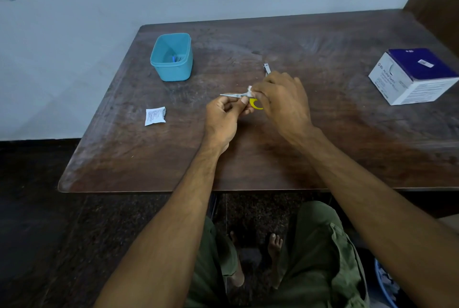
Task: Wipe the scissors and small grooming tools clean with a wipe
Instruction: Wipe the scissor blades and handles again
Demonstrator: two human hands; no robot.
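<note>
The left hand (223, 115) is near the middle of the frame, and its curled fingers and thumb hold the small scissors (239, 97) by the yellow handle. The thin metal blades point toward the left of the frame, above the brown table (248, 163). The right hand (283, 101) is just beside it, and its fingertips pinch a small white wipe (250, 89) against the scissors, close to where the blades meet the handle. A metal nail clipper (267, 69) lies on the table just above the right hand, partly hidden by it. In the upper left part of the table stands a blue tub (172, 58) with something small and blue inside; I cannot tell what it is. A torn white packet (155, 116) lies flat to the left of the hands. A blue and white box (413, 75) sits at the right edge of the frame.
</note>
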